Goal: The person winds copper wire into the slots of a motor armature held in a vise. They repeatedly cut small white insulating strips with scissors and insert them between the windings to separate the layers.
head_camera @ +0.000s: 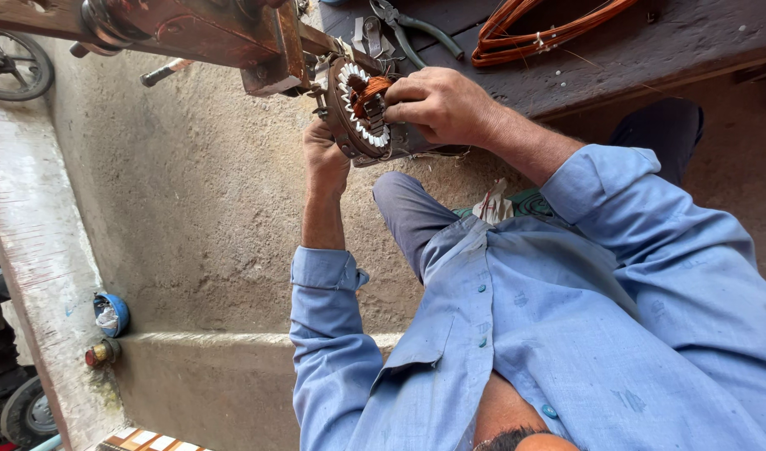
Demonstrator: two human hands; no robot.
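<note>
A round motor stator (356,125) with white slot liners and a copper wire coil (373,87) sits at the end of a rusty wood-and-metal frame (232,33). My left hand (324,159) grips the stator's rim from the near side. My right hand (441,104) comes in from the right, its fingers closed on the copper coil at the stator's face. Both sleeves are light blue.
Pliers (416,33) and a bundle of copper wire (541,29) lie on a dark wooden board (692,42) beyond my right hand. A concrete floor with a step (232,338), a small blue container (111,313) and a wheel (11,63) are on the left.
</note>
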